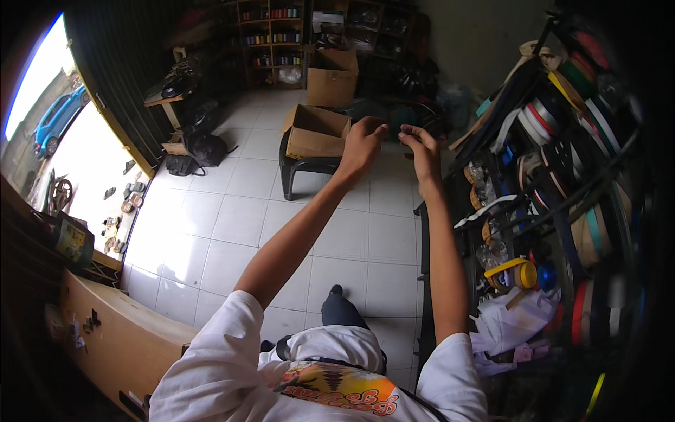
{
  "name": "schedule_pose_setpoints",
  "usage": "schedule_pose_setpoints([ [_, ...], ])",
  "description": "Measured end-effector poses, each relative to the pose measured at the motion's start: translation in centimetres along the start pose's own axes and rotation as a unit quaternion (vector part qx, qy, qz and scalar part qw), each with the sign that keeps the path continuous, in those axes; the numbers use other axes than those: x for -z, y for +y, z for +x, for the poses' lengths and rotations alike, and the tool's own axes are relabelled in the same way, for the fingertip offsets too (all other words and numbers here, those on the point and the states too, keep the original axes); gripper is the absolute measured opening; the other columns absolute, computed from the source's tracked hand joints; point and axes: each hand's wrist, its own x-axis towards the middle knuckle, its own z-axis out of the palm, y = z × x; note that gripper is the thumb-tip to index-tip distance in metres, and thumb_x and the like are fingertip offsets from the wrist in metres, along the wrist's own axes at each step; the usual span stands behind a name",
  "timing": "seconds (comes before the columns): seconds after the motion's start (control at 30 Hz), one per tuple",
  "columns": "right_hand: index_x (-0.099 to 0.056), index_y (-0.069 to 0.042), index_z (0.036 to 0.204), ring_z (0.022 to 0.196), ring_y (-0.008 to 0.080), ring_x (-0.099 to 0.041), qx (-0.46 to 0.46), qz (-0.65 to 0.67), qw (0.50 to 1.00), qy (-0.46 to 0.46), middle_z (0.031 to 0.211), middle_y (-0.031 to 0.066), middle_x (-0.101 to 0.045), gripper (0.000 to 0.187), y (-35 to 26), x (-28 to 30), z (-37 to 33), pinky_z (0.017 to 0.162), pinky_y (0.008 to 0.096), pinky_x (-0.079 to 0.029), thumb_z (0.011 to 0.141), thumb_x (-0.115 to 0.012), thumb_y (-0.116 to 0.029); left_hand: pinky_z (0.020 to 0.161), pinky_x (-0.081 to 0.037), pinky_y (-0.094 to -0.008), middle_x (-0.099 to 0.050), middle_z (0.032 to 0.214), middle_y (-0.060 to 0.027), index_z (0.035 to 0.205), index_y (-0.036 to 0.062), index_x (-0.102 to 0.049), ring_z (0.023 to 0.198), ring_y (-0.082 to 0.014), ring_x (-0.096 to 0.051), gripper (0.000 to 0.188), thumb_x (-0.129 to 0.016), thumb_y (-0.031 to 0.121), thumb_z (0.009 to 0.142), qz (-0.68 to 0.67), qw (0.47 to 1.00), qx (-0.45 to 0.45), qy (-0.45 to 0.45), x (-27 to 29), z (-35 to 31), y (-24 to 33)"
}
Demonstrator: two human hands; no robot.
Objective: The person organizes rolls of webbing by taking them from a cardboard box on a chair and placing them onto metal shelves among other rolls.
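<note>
Both my arms reach forward at about the same height, with a small gap between the hands. My left hand (pixel 363 146) is closed, its thumb and fingertips drawn together and pointing toward the other hand. Facing it, my right hand (pixel 423 153) has its fingers bent and pressed to the thumb. Whatever either pinch holds, if anything, is too small to make out. Just beyond the left hand, an open cardboard box (pixel 316 144) rests on a black plastic stool (pixel 288 169). A taller cardboard box (pixel 330 81) stands behind it.
At the right, a dark rack (pixel 562 225) carries many rolls of coloured webbing. A wooden table (pixel 126 330) stands lower left. Shelves (pixel 271 42) of thread spools line the back. Black bags (pixel 204 149) lie near the left doorway, with sandals (pixel 130 200) outside on the ground.
</note>
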Motion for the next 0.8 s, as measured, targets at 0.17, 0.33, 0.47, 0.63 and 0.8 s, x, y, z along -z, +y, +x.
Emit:
schedule_pose_setpoints([
  [0.17,-0.065,-0.002,0.104,0.091,0.0114,-0.058,-0.035,0.055,0.992,-0.11,0.096,0.0049,-0.065,0.028,4.8,-12.0,10.7,0.079,0.024,-0.043,0.082,-0.067,-0.019,0.08,-0.05,-0.0308,-0.065,0.109,-0.0125,0.118,-0.0032,-0.057,0.096,-0.0199,-0.064,0.031,-0.051,0.017,0.095,0.051,0.996,0.022,0.072,13.0,7.7,-4.0],
  [0.33,-0.067,-0.006,0.102,0.089,0.0084,-0.056,-0.072,0.059,0.976,-0.195,0.092,-0.0016,-0.063,0.021,10.7,-24.2,20.2,0.078,0.0245,-0.043,0.086,-0.063,-0.019,0.081,-0.051,-0.0323,-0.064,0.115,-0.0135,0.123,-0.0025,-0.052,0.098,-0.02,-0.064,0.033,-0.051,0.016,0.096,0.035,0.982,0.086,0.162,25.5,13.9,-7.9],
  [0.47,-0.065,-0.004,0.104,0.09,0.0107,-0.057,-0.08,0.099,0.949,-0.289,0.093,0.0024,-0.064,0.027,13.7,-35.3,26.1,0.079,0.0254,-0.044,0.084,-0.064,-0.021,0.081,-0.052,-0.033,-0.065,0.114,-0.0118,0.123,0.0,-0.052,0.095,-0.0199,-0.065,0.031,-0.051,0.016,0.097,0.037,0.97,0.093,0.222,34.5,17.4,-9.6],
  [0.63,-0.064,-0.004,0.108,0.094,0.0155,-0.059,-0.102,0.061,0.918,-0.378,0.103,0.0054,-0.064,0.032,13.7,-49.6,31.3,0.077,0.0292,-0.047,0.082,-0.065,-0.023,0.081,-0.051,-0.0329,-0.065,0.114,-0.0112,0.123,0.0003,-0.052,0.096,-0.0199,-0.065,0.031,-0.05,0.016,0.097,0.037,0.948,0.073,0.307,46.9,20.8,-11.1],
  [0.8,-0.062,-0.006,0.112,0.094,0.0137,-0.058,-0.096,0.049,0.914,-0.39,0.102,0.0028,-0.062,0.031,14.6,-62.3,36.6,0.078,0.0285,-0.046,0.086,-0.061,-0.021,0.074,-0.051,-0.0285,-0.067,0.108,-0.0105,0.118,-0.001,-0.055,0.089,-0.0181,-0.066,0.027,-0.052,0.015,0.096,0.013,0.928,0.048,0.369,57.6,26.3,-13.9],
])
